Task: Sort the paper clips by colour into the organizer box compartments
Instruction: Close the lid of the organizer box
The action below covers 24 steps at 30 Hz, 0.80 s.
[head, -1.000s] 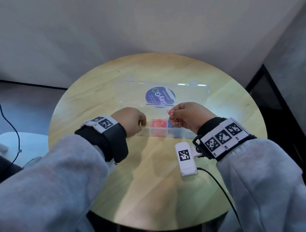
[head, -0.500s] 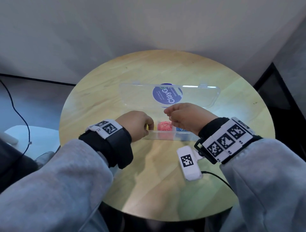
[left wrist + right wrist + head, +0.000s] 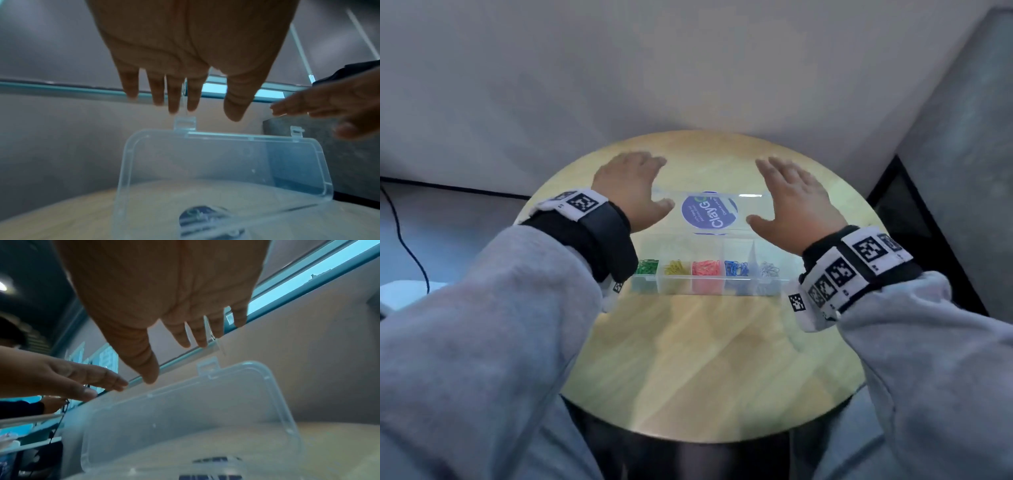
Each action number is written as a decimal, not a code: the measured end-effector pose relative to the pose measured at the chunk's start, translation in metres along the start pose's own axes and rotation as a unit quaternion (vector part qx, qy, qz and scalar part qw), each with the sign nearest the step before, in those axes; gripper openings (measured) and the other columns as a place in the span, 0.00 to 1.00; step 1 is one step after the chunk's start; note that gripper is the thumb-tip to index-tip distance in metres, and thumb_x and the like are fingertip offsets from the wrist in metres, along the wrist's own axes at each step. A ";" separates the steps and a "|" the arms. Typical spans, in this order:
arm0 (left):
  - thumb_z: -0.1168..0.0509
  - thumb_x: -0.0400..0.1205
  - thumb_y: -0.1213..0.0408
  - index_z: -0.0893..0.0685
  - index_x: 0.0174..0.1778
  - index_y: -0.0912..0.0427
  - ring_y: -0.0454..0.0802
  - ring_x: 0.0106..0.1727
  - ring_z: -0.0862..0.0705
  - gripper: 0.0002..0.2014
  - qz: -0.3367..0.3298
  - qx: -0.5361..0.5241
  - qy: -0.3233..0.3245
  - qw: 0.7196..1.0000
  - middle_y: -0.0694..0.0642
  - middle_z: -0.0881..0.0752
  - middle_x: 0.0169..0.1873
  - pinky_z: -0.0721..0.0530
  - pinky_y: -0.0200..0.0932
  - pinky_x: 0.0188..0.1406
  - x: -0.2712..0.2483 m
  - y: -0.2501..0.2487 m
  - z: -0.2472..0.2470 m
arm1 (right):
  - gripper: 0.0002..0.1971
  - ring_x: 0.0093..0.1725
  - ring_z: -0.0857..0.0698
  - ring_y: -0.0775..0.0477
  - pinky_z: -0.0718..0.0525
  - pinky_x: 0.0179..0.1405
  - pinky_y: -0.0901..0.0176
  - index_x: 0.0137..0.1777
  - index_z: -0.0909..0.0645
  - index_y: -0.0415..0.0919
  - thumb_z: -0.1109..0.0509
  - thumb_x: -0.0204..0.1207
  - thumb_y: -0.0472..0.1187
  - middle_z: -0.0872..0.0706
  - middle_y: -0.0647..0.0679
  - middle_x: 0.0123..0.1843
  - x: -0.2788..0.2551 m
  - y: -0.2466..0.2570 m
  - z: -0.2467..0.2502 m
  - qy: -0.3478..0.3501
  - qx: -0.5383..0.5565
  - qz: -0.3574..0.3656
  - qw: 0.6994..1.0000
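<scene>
A clear organizer box (image 3: 705, 286) lies on the round wooden table (image 3: 698, 359). Its compartments hold green clips (image 3: 647, 266), yellow clips (image 3: 676, 268), red clips (image 3: 706, 268), blue clips (image 3: 736, 268) and silver clips (image 3: 769, 269). The clear lid (image 3: 709, 212) with a blue round label stands raised behind them. My left hand (image 3: 631, 185) and right hand (image 3: 792, 200) hover with straight fingers over the lid's two ends. In the left wrist view the left hand (image 3: 185, 65) is just above the lid (image 3: 222, 170) and its latch. In the right wrist view the right hand (image 3: 164, 296) is spread above the lid (image 3: 185, 415).
A light wall rises right behind the table. A dark cable (image 3: 400, 236) hangs at the left. A dark panel (image 3: 914, 219) stands at the right, by the table's edge.
Both hands left the compartments, opened flat and moved back over the raised lid. The right hand's red clip is gone. The view pulled back, showing all compartments.
</scene>
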<state>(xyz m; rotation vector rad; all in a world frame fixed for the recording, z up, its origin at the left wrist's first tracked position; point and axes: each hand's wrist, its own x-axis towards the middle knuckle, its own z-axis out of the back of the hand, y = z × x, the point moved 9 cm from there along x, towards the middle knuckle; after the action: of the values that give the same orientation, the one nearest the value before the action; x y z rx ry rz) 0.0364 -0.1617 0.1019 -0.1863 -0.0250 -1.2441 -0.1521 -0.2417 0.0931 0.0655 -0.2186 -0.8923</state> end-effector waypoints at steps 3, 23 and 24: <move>0.41 0.81 0.45 0.35 0.78 0.48 0.54 0.76 0.31 0.29 0.012 -0.023 0.091 0.995 0.52 0.29 0.76 0.31 0.49 0.73 -0.006 0.001 -0.025 | 0.36 0.80 0.36 0.44 0.49 0.82 0.44 0.82 0.45 0.47 0.37 0.77 0.56 0.35 0.47 0.81 -0.002 -0.005 -0.022 0.091 -0.054 -0.007 0.994; 0.38 0.84 0.59 0.28 0.76 0.48 0.46 0.79 0.33 0.22 -0.019 -0.053 0.206 0.977 0.43 0.34 0.79 0.37 0.38 0.74 -0.052 0.018 -0.101 | 0.26 0.72 0.25 0.45 0.23 0.68 0.50 0.76 0.32 0.54 0.42 0.77 0.39 0.24 0.50 0.73 -0.058 0.009 -0.078 0.256 -0.087 0.019 0.962; 0.38 0.83 0.59 0.28 0.76 0.48 0.46 0.79 0.34 0.23 -0.021 -0.053 0.206 0.977 0.43 0.34 0.79 0.37 0.38 0.74 -0.051 0.018 -0.102 | 0.26 0.71 0.25 0.45 0.22 0.67 0.50 0.76 0.31 0.53 0.41 0.77 0.39 0.24 0.50 0.72 -0.058 0.010 -0.079 0.260 -0.095 0.023 0.961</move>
<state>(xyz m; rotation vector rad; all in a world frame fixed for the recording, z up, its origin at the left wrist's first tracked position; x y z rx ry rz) 0.0291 -0.1244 -0.0067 -0.0167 0.3987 -1.3065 -0.1622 -0.1930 0.0081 0.1133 0.3541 -0.8162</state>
